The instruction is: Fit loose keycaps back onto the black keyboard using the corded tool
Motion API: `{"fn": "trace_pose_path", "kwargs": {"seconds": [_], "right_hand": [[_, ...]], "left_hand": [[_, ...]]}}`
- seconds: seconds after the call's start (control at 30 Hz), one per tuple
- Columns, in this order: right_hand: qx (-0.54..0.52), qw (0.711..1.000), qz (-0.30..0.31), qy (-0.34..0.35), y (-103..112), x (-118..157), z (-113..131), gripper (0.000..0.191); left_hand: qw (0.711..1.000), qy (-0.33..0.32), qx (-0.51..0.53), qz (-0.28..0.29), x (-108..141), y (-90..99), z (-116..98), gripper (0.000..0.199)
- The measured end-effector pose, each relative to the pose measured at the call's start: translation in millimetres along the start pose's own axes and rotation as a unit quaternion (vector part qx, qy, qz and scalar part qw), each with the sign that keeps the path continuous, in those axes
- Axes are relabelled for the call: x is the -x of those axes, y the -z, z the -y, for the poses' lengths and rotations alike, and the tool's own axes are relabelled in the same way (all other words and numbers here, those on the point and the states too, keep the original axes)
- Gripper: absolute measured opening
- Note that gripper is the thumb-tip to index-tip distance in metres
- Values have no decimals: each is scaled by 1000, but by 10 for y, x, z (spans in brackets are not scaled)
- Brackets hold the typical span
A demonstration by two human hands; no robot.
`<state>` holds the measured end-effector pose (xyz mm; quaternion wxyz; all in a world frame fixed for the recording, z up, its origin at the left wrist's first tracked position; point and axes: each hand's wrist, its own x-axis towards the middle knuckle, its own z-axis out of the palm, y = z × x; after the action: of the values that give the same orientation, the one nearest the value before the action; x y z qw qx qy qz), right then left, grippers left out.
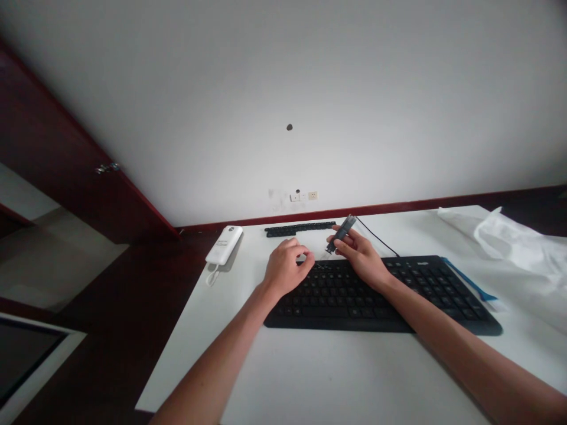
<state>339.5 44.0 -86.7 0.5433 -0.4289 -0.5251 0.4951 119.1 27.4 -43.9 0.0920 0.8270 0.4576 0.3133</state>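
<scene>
A black keyboard (336, 289) lies across the white table, partly covered by my forearms. My right hand (361, 254) grips a keycap puller (340, 235), a dark grey handle with thin, pale wires at its lower end. It is tilted, the wires pointing down-left to the keyboard's top edge. Close by on the left, my left hand (287, 265) hovers over the keyboard's upper left part, thumb and forefinger brought together. Whatever may be between those fingertips is too small to make out. Loose black keycaps (301, 228) stand in rows behind the keyboard.
A white power bank (224, 245) with a short cable rests at the table's left edge. On the right are a blue-handled brush (472, 282) and a crumpled white bag (514, 242). The keyboard's cord (376, 237) runs toward the back. Behind the table stands a wall.
</scene>
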Motion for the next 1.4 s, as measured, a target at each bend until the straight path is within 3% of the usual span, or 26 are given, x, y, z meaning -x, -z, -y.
{"fn": "trace_pose_path", "kwargs": {"seconds": [0.17,0.33,1.07,1.4], "right_hand": [[42,998,17,34,-60,66,114,49],[62,996,34,58,-102,103,148,41],[66,995,50,62,-105,134,142,28],[81,992,63,71,-91,126,114,28]], "left_hand": [[989,-10,18,147,66,199,-94,25],[974,18,28,224,81,248,-145,29],[950,73,118,279,72,226,-101,29],[906,110,191,362,50,259,-36,38]]}}
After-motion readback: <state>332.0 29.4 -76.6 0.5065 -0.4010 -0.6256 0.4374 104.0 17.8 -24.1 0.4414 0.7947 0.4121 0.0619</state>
